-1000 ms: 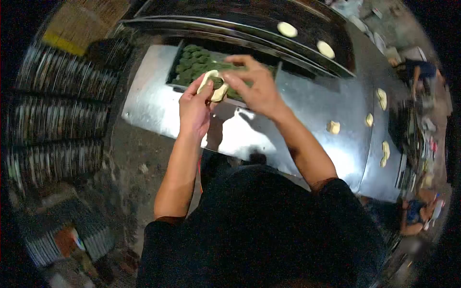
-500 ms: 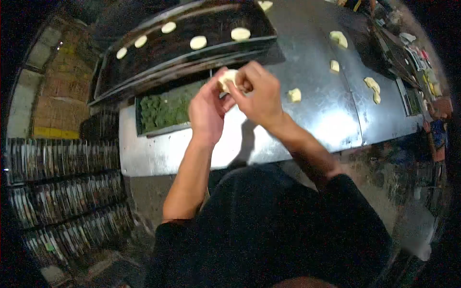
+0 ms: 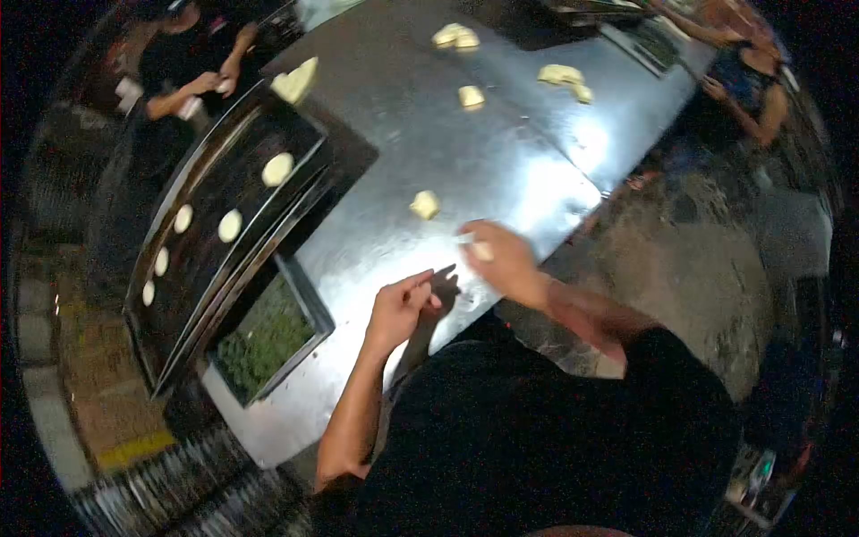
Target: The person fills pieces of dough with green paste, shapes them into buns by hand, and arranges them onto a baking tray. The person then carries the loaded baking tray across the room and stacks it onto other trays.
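Observation:
Above the front part of the metal table point(image 3: 376, 192), my left hand point(image 3: 400, 311) has its index finger stretched out and nothing visible in it. To its right, my right hand point(image 3: 504, 261) is closed around a small pale piece of dough point(image 3: 482, 251), partly hidden by the fingers. A separate dough lump point(image 3: 425, 205) lies on the metal just beyond my hands. Left of my left hand is a rectangular tray point(image 3: 318, 315) of green filling point(image 3: 268, 336).
A dark baking tray point(image 3: 201, 255) with several flat dough rounds stands at the left. More dough pieces point(image 3: 561, 75) lie farther back. One person point(image 3: 183, 67) is at the upper left, another point(image 3: 752, 80) at the upper right. Racks point(image 3: 197, 483) stand lower left.
The view has turned, shifting the trays to the left. My hands, earlier together around filled dough, have separated; my left hand has let go, and my right hand now holds a dough piece.

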`<state>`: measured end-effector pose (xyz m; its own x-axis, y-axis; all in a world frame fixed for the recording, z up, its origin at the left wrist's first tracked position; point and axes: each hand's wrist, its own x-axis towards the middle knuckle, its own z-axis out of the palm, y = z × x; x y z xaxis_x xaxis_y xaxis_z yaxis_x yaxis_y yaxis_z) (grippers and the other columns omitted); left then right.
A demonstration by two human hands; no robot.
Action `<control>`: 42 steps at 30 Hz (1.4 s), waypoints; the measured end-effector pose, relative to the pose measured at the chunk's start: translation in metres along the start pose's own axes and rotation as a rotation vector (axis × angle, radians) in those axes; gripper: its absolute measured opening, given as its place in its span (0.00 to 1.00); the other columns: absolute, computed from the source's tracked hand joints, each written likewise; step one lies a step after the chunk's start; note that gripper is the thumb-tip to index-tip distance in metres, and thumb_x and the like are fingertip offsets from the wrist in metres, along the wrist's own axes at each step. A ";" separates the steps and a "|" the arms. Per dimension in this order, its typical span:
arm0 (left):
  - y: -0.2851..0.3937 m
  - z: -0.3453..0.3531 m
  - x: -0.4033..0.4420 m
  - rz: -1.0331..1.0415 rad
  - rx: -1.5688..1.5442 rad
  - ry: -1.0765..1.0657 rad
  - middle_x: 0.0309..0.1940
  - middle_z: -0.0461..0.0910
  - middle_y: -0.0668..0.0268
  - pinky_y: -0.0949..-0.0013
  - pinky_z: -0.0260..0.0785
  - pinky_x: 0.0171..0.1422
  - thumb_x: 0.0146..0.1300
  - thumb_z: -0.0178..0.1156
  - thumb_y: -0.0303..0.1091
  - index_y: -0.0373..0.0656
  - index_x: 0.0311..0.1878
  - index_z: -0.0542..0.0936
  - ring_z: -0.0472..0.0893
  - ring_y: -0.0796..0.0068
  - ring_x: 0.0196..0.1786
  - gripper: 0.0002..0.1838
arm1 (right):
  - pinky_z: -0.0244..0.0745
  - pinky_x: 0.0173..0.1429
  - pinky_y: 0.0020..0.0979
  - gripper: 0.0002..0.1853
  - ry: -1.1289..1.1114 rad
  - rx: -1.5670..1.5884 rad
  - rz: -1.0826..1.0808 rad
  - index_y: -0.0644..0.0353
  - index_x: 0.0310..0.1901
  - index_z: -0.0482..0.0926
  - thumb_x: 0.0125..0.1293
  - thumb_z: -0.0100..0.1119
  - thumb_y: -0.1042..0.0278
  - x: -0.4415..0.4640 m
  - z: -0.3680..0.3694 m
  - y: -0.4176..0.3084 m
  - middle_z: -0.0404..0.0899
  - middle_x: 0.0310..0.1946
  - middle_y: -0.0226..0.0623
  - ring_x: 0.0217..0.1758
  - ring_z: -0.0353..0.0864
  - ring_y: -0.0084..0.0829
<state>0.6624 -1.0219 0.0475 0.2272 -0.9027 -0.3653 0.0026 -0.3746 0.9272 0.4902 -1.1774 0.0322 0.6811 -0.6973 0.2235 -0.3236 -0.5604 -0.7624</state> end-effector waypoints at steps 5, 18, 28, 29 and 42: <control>0.009 -0.015 0.095 0.359 0.634 0.394 0.37 0.85 0.59 0.65 0.73 0.43 0.66 0.56 0.31 0.42 0.51 0.83 0.83 0.61 0.38 0.13 | 0.61 0.50 0.46 0.17 0.050 -0.373 -0.094 0.50 0.47 0.79 0.53 0.62 0.65 -0.031 0.050 0.054 0.77 0.37 0.40 0.46 0.74 0.41; -0.027 0.003 0.160 0.523 0.701 0.395 0.42 0.80 0.52 0.52 0.69 0.52 0.54 0.61 0.23 0.38 0.37 0.82 0.76 0.47 0.45 0.07 | 0.68 0.41 0.42 0.03 0.082 -0.464 -0.324 0.55 0.24 0.79 0.52 0.56 0.72 0.033 0.069 0.063 0.77 0.30 0.44 0.33 0.74 0.41; -0.022 -0.028 0.036 0.228 0.265 0.754 0.39 0.79 0.60 0.71 0.71 0.46 0.63 0.64 0.33 0.37 0.52 0.78 0.79 0.73 0.40 0.17 | 0.66 0.49 0.44 0.07 -0.077 -0.471 -0.421 0.58 0.36 0.76 0.56 0.61 0.70 0.013 0.078 0.071 0.71 0.38 0.44 0.44 0.70 0.44; -0.022 -0.025 0.026 0.213 0.268 0.772 0.39 0.79 0.60 0.71 0.71 0.46 0.63 0.64 0.33 0.37 0.52 0.78 0.79 0.73 0.40 0.17 | 0.66 0.47 0.46 0.07 -0.136 -0.133 -0.118 0.58 0.37 0.76 0.56 0.61 0.71 0.022 0.063 0.080 0.72 0.37 0.46 0.41 0.71 0.44; -0.082 -0.043 -0.078 0.105 0.157 1.019 0.46 0.81 0.58 0.69 0.74 0.50 0.65 0.63 0.33 0.37 0.55 0.78 0.81 0.70 0.47 0.17 | 0.61 0.59 0.51 0.15 -0.169 -0.422 -0.231 0.60 0.47 0.77 0.61 0.61 0.62 -0.022 0.034 0.041 0.71 0.50 0.49 0.58 0.66 0.48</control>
<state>0.6861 -0.9120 0.0034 0.9353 -0.3528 0.0282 -0.1757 -0.3936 0.9023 0.4849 -1.1695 -0.0245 0.8514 -0.4718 0.2291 -0.3658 -0.8473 -0.3851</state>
